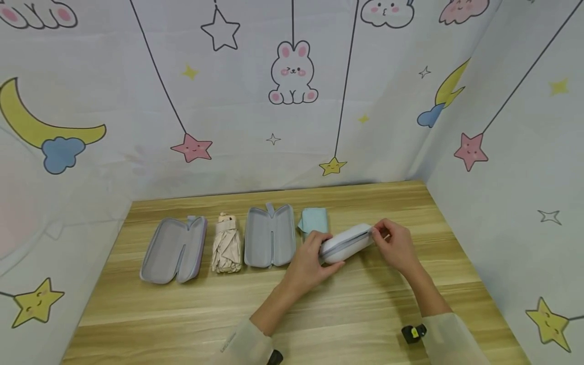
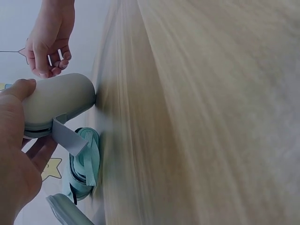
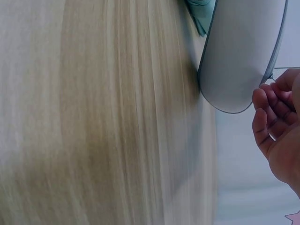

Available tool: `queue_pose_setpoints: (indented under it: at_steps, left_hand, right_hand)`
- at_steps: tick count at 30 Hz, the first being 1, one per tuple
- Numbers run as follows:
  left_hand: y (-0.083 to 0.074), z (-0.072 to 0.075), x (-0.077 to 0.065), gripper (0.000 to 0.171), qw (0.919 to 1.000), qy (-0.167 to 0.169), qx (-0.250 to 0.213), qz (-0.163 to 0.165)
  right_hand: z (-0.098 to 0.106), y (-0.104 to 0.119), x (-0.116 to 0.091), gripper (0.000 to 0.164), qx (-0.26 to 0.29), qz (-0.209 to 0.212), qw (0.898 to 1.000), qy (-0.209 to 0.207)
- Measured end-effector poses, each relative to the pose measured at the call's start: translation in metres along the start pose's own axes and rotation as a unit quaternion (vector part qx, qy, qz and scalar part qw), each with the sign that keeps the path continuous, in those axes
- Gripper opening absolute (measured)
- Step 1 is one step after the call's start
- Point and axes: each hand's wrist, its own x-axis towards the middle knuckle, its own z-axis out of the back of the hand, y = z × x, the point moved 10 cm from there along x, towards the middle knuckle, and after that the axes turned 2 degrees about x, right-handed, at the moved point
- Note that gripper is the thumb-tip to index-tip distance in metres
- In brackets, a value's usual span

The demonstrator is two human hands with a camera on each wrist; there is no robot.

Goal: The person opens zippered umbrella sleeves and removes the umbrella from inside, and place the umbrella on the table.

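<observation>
My left hand (image 1: 306,266) grips one end of a closed, pale grey zippered case (image 1: 349,244), thumb on one side and fingers on the other. The case is held tilted, its right end higher in the head view. At that far end my right hand (image 1: 396,246) pinches the small zipper pull (image 3: 271,77) between thumb and forefinger, other fingers loosely curled. A fabric tab (image 2: 69,137) sticks out from the end near my left hand. Just behind the case lies a folded teal umbrella (image 1: 315,221), partly covered by my left hand in the head view.
Left of the teal umbrella, an open grey case (image 1: 257,238) lies spread on the wooden table (image 1: 191,319). Beside it are a folded beige umbrella (image 1: 226,246) and a second open case (image 1: 161,248) with a purplish outer side. A patterned curtain (image 1: 246,111) borders the table's back.
</observation>
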Motion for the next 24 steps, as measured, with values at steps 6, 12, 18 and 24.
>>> queue_pose_setpoints:
  at_steps: [6,12,18,24]
  left_hand:
    - [0.001,-0.004,-0.007,0.066,0.9999,0.004,0.013,0.008]
    - [-0.001,-0.004,-0.01,0.066,0.9997,-0.007,0.021,0.01]
    - [-0.002,-0.006,-0.013,0.065,0.9987,-0.01,0.045,0.021]
    - [-0.003,-0.007,-0.015,0.065,0.9966,-0.021,0.076,0.023]
  right_hand:
    - [0.003,-0.012,-0.003,0.007,0.002,-0.011,1.0,-0.016]
    - [0.004,-0.02,-0.004,0.007,0.004,-0.02,1.0,-0.018]
    - [0.006,-0.018,-0.003,0.008,-0.001,-0.009,1.0,-0.018]
    - [0.005,-0.016,0.0,0.007,-0.014,-0.001,1.0,-0.015]
